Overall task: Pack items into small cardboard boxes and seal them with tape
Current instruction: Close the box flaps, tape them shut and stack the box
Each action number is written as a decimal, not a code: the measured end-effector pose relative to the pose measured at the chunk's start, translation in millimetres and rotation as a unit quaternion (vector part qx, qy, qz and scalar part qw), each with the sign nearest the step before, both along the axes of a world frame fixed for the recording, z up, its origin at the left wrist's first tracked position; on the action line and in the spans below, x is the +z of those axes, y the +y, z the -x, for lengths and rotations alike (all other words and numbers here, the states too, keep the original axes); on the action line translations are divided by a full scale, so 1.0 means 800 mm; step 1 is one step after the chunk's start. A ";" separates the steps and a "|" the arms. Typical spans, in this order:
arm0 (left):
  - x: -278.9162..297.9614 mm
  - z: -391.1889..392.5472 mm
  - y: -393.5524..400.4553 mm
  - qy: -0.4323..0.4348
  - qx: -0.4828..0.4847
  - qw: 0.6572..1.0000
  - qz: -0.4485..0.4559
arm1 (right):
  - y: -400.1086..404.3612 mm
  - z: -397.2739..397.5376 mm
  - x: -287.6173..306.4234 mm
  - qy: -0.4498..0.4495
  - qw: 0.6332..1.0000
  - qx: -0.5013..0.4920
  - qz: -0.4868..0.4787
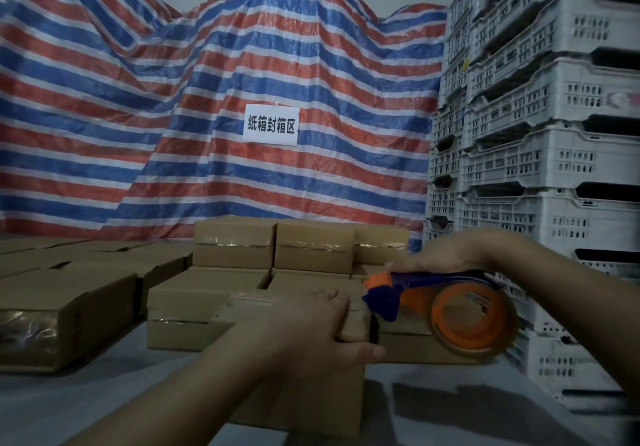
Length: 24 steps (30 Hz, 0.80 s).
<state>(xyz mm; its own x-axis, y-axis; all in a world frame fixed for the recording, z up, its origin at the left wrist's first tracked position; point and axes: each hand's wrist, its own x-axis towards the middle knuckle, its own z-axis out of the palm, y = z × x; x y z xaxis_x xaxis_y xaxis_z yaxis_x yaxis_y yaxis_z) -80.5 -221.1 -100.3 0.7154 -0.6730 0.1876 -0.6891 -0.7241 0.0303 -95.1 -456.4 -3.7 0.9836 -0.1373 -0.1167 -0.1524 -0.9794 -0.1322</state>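
A small cardboard box (301, 386) near the front of the grey desk (69, 407) is gripped by the left hand (311, 328), fingers curled over its top and thumb along its near edge. A tape dispenser (446, 303), purple-framed with an orange hub and clear roll, is grasped from above by the right hand (446, 255), just right of the box. Sealed boxes (273, 245) are stacked behind, bare desk lies in front. A striped tarpaulin (207, 99) and white slotted crates (540, 134) close the background.
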 end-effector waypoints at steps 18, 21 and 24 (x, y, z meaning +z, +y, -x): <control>-0.010 -0.003 0.001 -0.026 -0.003 0.999 -0.019 | 0.089 0.036 -0.014 -0.079 0.914 -0.009 0.398; -0.010 -0.004 0.001 -0.022 -0.002 1.000 -0.013 | 0.104 0.039 -0.016 -0.087 0.890 -0.004 0.447; -0.010 -0.002 -0.001 -0.020 -0.001 1.000 -0.013 | 0.119 0.045 -0.014 -0.083 0.878 -0.006 0.472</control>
<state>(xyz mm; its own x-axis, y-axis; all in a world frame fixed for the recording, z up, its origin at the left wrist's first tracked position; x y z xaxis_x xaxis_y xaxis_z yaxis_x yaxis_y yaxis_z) -78.6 -221.5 -108.3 0.7058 -0.6800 0.1988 -0.6914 -0.7223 -0.0155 -131.0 -361.5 -15.2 0.9743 -0.1058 0.1991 -0.2184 -0.6626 0.7164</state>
